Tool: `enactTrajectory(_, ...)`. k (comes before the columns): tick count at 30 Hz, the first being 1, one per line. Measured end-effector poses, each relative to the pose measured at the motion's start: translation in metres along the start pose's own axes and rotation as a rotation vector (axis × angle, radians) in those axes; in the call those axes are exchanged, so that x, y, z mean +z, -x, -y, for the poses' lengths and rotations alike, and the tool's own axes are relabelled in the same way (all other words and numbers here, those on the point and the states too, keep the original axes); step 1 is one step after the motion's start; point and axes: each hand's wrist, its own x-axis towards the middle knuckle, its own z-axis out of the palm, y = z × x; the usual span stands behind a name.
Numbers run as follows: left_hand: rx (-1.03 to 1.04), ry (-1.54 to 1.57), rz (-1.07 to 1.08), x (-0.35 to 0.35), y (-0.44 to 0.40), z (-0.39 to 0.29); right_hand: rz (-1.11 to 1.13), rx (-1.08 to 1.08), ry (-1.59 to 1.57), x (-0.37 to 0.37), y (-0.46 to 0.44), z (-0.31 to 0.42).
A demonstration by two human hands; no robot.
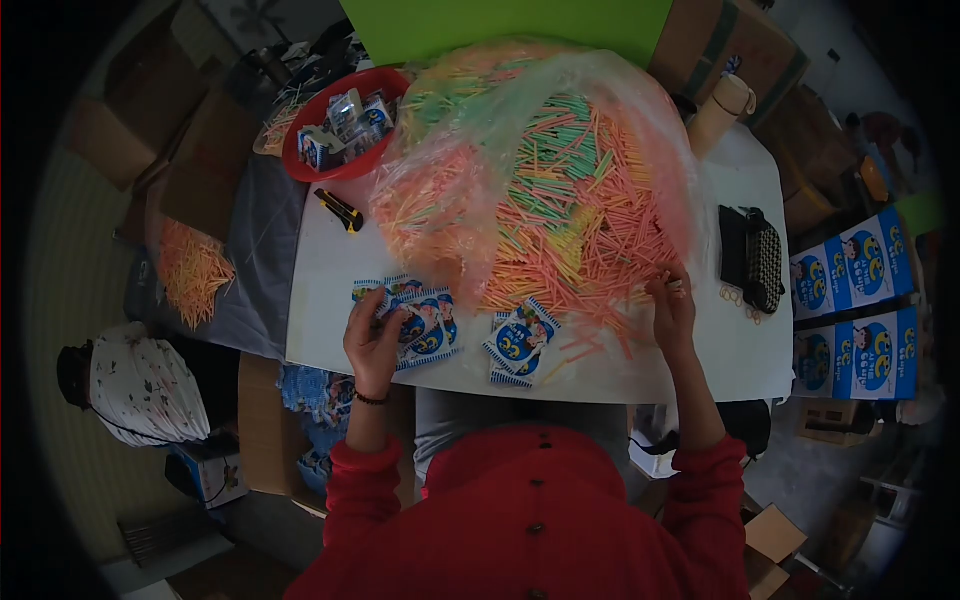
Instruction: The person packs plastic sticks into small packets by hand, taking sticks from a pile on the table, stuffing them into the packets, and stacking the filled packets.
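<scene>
Coloured sticks [620, 225] lie heaped beyond the right hand [674, 308], its fingers nearly closed on a few stick ends. The left hand [374, 338] curls beside blue-and-white packets [432, 330] on the bench [325, 300]; whether its fingers grip one, I cannot tell.

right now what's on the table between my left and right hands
Between your left hand and right hand lie two groups of blue-and-white packets, then loose sticks, as the head view shows.

Small packing workshop, with cardboard boxes [205, 150] and loose sticks [575, 200] heaped.
</scene>
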Motion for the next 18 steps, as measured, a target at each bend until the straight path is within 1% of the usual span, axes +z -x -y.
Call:
enactTrajectory(1, 0.004, 0.002, 0.000, 0.001, -0.002, -0.002, -0.109, 0.133, -0.367, 0.010, 0.000, 0.002)
enactTrajectory(3, -0.114, -0.296, 0.065, 0.002, -0.009, -0.009, -0.151, 0.159, -0.422, 0.031, 0.003, 0.003)
enactTrajectory(4, -0.111, -0.291, 0.069, 0.006, -0.012, -0.016, -0.189, 0.189, -0.477, 0.038, 0.005, 0.004)
enactTrajectory(5, 0.120, -0.578, -0.021, 0.012, -0.014, -0.025, -0.194, 0.186, -0.473, 0.041, 0.007, 0.005)
enactTrajectory(6, 0.356, -0.861, -0.116, 0.018, -0.015, -0.032, -0.115, 0.208, -0.463, 0.044, 0.009, 0.006)
enactTrajectory(7, 0.361, -0.857, -0.115, 0.022, -0.013, -0.036, -0.038, 0.230, -0.454, 0.045, 0.009, 0.007)
enactTrajectory(9, 0.435, -0.846, -0.060, 0.032, -0.001, -0.043, -0.064, 0.263, -0.482, 0.046, 0.004, 0.007)
enactTrajectory(11, 0.466, -0.749, 0.130, 0.058, 0.009, -0.057, -0.075, 0.290, -0.507, 0.048, 0.001, 0.013)
enactTrajectory(13, 0.360, -0.678, 0.330, 0.088, 0.017, -0.070, -0.160, 0.257, -0.401, 0.053, -0.002, 0.026)
enactTrajectory(14, 0.358, -0.680, 0.322, 0.098, 0.021, -0.067, -0.154, 0.252, -0.402, 0.052, -0.002, 0.024)
enactTrajectory(16, 0.295, -0.752, 0.404, 0.115, 0.024, -0.053, -0.032, 0.401, -0.562, 0.045, -0.003, 0.017)
enactTrajectory(17, 0.300, -0.746, 0.404, 0.117, 0.024, -0.048, -0.036, 0.397, -0.557, 0.042, -0.005, 0.015)
enactTrajectory(18, 0.227, -0.682, 0.413, 0.118, 0.021, -0.045, -0.107, 0.483, -0.666, 0.039, -0.009, 0.016)
